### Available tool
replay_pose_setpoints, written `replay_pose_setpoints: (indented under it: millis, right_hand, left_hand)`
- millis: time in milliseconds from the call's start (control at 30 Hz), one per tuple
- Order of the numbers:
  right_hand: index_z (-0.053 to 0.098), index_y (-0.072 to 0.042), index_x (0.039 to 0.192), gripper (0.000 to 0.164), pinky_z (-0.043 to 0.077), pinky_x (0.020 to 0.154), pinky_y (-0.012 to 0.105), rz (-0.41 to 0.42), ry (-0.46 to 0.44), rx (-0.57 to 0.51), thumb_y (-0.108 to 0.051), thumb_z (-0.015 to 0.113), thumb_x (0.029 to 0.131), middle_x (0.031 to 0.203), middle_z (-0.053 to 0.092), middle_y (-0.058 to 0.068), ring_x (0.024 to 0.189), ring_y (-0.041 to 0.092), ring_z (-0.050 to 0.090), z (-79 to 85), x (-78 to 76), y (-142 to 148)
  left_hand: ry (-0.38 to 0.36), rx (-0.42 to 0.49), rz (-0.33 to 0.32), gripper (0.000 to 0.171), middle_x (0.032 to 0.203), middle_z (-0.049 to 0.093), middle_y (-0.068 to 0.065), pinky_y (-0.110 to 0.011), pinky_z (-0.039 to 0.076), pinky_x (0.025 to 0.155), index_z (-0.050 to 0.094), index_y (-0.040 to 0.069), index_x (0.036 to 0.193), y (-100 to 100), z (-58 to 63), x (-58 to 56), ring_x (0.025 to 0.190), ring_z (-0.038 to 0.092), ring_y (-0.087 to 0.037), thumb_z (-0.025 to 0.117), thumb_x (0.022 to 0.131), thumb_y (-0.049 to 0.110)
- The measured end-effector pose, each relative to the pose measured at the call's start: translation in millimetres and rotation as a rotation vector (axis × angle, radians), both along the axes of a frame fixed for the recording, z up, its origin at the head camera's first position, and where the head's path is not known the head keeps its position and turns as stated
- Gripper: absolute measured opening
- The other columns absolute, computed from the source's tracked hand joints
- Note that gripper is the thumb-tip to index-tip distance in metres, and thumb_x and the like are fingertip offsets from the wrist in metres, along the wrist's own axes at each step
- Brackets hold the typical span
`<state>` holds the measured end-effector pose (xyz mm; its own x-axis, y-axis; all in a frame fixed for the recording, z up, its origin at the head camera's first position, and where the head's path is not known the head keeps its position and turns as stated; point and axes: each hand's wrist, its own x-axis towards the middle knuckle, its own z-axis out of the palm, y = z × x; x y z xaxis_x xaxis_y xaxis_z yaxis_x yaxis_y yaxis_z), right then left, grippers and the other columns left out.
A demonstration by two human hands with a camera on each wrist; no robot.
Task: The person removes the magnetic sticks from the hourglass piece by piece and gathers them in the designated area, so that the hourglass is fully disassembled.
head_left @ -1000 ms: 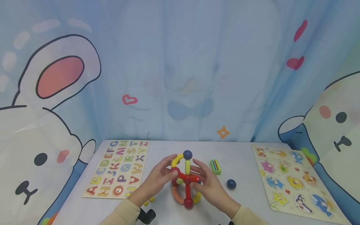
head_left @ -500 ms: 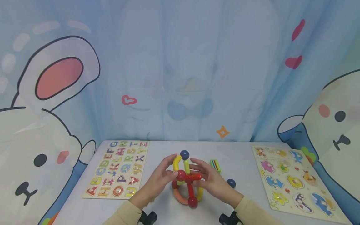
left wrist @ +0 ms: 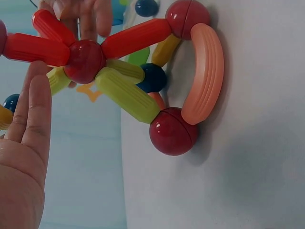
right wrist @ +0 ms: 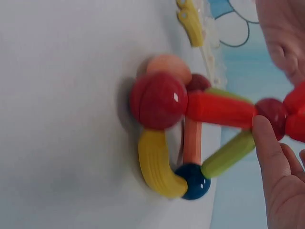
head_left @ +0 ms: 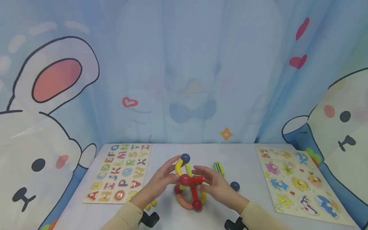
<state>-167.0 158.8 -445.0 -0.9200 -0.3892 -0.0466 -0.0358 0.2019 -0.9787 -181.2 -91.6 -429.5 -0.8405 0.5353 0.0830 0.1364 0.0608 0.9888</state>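
- Head view: tipped leftward since a second ago at the blue top ball (head_left: 185, 157), swung rightward at the lower red ball (head_left: 197, 205).
- Meaning, as a judgement: turning the whole ball-and-rod build (head_left: 188, 181), not adding a piece to it.
- Holding at the upper left with the left hand (head_left: 161, 177), partly closed, thumb and fingers about the yellow arc (head_left: 178, 167) and front red ball (head_left: 185, 179).
- Holding at the right with the right hand (head_left: 217, 186), also partly closed, one fingertip against the red hub ball (right wrist: 272, 109).
- Kept between both hands, low over the worktop (head_left: 238, 159); probably touching it at the base, though hard to be sure from these angles.
- Compared with half a second ago: barely turned further, but with more showing of the yellow pieces (head_left: 153, 203) beside the left forearm.
- Unmoved on the worktop: loose blue ball (head_left: 234, 186) right of the right hand, striped green block (head_left: 218, 168) farther back.
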Motion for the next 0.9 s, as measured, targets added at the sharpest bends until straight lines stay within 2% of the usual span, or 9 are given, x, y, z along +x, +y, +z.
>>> replay_pose_setpoints:
  millis: [167, 267, 467, 600, 667, 733, 900]
  right_hand:
    - [0.043, -0.012, 0.15, 0.063, 0.051, 0.096, 0.042, -0.031, -0.026, -0.057, -0.005, 0.069, 0.092, 0.148, 0.047, 0.014, 0.136, 0.039, 0.043, -2.0, 6.8, -4.4]
    - [0.042, -0.012, 0.15, 0.064, 0.052, 0.095, 0.041, -0.033, -0.036, -0.072, -0.004, 0.068, 0.092, 0.148, 0.047, 0.014, 0.134, 0.037, 0.046, -1.9, 6.8, -4.2]
    - [0.039, -0.011, 0.152, 0.064, 0.053, 0.094, 0.042, 0.039, -0.051, -0.093, 0.004, 0.058, 0.093, 0.147, 0.048, 0.018, 0.127, 0.034, 0.054, 0.2, -2.7, -1.6]
    - [0.039, -0.013, 0.152, 0.065, 0.053, 0.094, 0.044, 0.081, -0.059, -0.089, 0.003, 0.059, 0.091, 0.145, 0.049, 0.017, 0.128, 0.034, 0.053, 2.0, -9.0, 0.5]
    - [0.04, -0.014, 0.152, 0.066, 0.053, 0.094, 0.044, 0.096, -0.066, -0.09, 0.003, 0.06, 0.091, 0.144, 0.05, 0.016, 0.128, 0.034, 0.053, 2.5, -11.8, 1.4]
    - [0.04, -0.015, 0.152, 0.066, 0.052, 0.095, 0.044, 0.109, -0.075, -0.093, 0.002, 0.061, 0.091, 0.144, 0.051, 0.016, 0.127, 0.034, 0.053, 2.4, -14.4, 2.2]
    - [0.04, -0.014, 0.151, 0.065, 0.053, 0.094, 0.044, 0.133, -0.084, -0.096, 0.0, 0.062, 0.092, 0.142, 0.052, 0.016, 0.126, 0.034, 0.054, 1.6, -18.7, 2.9]
  left_hand:
    - [-0.005, 0.004, 0.007, 0.058, 0.15, 0.045, -0.014, -0.037, 0.05, 0.097, 0.029, 0.02, 0.157, 0.6, -0.3, 1.1, 0.11, 0.066, -0.025, 0.05, 0.103, 0.019]
    - [-0.013, 0.022, 0.01, 0.058, 0.151, 0.045, -0.013, -0.038, 0.049, 0.099, 0.029, 0.021, 0.156, 2.3, -2.2, 3.2, 0.112, 0.065, -0.024, 0.05, 0.103, 0.019]
    - [-0.007, 0.042, 0.056, 0.058, 0.152, 0.041, -0.015, -0.043, 0.047, 0.102, 0.029, 0.021, 0.155, 3.0, -6.7, 9.5, 0.109, 0.066, -0.024, 0.053, 0.102, 0.021]
    - [0.014, 0.023, 0.076, 0.062, 0.153, 0.036, -0.014, -0.038, 0.049, 0.1, 0.028, 0.022, 0.155, 2.2, -7.7, 12.6, 0.107, 0.065, -0.022, 0.058, 0.101, 0.024]
    - [0.03, 0.025, 0.065, 0.066, 0.155, 0.032, -0.013, -0.035, 0.051, 0.096, 0.028, 0.022, 0.156, 1.0, -7.1, 10.9, 0.104, 0.066, -0.022, 0.061, 0.099, 0.022]
    - [0.03, 0.029, 0.037, 0.068, 0.15, 0.038, -0.017, -0.033, 0.053, 0.093, 0.03, 0.022, 0.156, -0.6, -5.8, 7.0, 0.101, 0.066, -0.022, 0.063, 0.097, 0.02]
    - [-0.03, 0.047, -0.025, 0.067, 0.15, 0.039, -0.015, -0.034, 0.054, 0.091, 0.037, 0.02, 0.154, -4.5, -0.9, -3.7, 0.098, 0.066, -0.025, 0.067, 0.094, 0.014]
